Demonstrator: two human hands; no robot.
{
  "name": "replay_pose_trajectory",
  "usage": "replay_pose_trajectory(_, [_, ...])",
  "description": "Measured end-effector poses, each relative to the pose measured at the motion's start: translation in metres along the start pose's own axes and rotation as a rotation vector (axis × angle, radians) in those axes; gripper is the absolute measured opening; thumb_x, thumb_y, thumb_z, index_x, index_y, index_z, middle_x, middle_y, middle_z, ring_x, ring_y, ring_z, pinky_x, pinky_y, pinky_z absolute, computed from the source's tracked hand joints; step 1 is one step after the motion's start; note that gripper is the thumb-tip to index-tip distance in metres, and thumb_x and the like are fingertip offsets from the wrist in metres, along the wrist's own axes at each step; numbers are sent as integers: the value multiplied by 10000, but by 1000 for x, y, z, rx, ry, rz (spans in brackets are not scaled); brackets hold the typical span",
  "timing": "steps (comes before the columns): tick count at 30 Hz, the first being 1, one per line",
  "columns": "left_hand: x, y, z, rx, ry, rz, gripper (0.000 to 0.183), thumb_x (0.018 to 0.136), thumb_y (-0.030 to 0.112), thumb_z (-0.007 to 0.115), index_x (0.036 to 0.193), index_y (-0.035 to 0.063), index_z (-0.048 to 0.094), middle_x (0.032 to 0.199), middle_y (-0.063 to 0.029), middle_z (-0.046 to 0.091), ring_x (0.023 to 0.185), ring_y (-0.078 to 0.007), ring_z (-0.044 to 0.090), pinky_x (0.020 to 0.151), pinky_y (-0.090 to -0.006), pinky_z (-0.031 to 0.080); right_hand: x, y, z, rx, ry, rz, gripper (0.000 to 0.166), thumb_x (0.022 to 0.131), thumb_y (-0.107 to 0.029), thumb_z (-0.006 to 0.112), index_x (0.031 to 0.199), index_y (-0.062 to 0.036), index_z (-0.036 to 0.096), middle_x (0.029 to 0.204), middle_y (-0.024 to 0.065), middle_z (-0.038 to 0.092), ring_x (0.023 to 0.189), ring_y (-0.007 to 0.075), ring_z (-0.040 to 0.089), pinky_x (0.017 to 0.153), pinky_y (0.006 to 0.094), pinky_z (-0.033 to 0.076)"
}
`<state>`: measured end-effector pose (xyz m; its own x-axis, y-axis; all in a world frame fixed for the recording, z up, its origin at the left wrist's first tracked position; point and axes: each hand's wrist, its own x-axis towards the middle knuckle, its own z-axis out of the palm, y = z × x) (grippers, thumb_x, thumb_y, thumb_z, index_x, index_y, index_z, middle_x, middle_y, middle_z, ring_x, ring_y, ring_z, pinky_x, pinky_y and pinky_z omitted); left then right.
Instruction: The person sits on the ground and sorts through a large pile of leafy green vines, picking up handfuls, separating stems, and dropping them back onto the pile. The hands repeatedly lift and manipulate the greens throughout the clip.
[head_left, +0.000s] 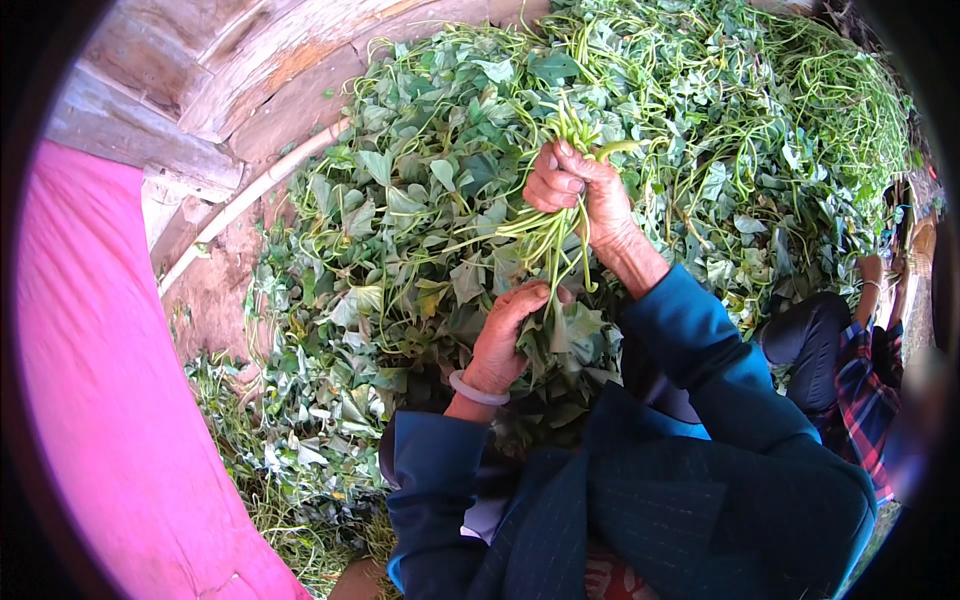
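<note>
My right hand (574, 180) is closed around a bundle of pale green leaf stalks (551, 232), whose ends stick out above and below the fist. Lower and to the left, my left hand (510, 330) has its thumb and fingers pinched on a green leaf (577, 322) by its stem. A pale bangle (478, 388) circles my left wrist. Beneath both hands spreads a large heap of leafy green vines (420, 187), which look like sweet potato vines. Part of my left fingers is hidden behind the leaf.
A pink cloth (112, 360) hangs along the left side. Wooden boards (255, 67) form a wall at the upper left, with a pale pole (255, 187) lying near its foot on bare earth (217, 300). Another person in a plaid shirt (862, 397) sits at the right edge.
</note>
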<state>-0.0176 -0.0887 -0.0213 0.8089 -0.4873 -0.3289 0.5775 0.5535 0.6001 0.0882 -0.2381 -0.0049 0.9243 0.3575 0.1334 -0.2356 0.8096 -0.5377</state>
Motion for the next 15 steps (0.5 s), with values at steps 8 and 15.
replay_pose_trajectory(8, [4,-3,5,-42,27,-38,126,805,87,521,869,-15,559,825,-56,599,727,-107,556,686,-222,462,-2,3,3,7,-31,1,254,843,-211,552,681,-41,459,505,-41,322,444,81,271,427,229,217])
replay_pose_trajectory(15, [20,-22,-19,143,63,-12,150,809,116,565,890,-10,555,804,-53,567,704,-118,521,648,-234,415,-17,13,24,-263,19,61,137,821,-124,583,768,-19,513,517,-14,363,427,89,303,401,235,212])
